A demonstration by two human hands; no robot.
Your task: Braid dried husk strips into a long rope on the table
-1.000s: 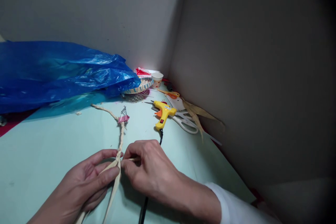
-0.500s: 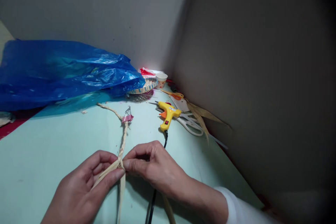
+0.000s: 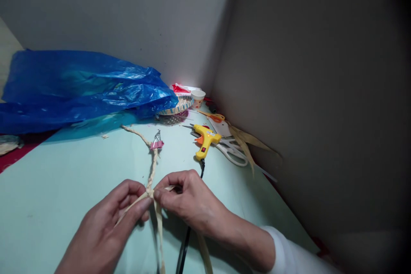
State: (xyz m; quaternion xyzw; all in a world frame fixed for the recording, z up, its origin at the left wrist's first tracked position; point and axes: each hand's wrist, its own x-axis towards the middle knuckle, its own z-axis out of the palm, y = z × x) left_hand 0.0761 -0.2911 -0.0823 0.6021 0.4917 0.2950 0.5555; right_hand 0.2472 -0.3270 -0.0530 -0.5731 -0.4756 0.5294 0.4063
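A pale braid of flat, straw-like strips runs away from me across the table, pinned by a pink binder clip. At its near end my left hand pinches one strip between thumb and fingers. On the other side, my right hand grips another strip, which passes out over its index finger. Between the hands a loose strip hangs down toward me. The fingertips of both hands almost meet at the point where the strips cross.
A yellow glue gun lies beyond my right hand, its black cord running under that wrist. Around it are white-handled scissors, orange-handled scissors and dry strips. Farther back stand a paper cup and blue plastic bag.
My right hand now has a strip drawn out to the right through its fingers. The loose hanging strip has shifted right, and the left hand has moved slightly up and right.
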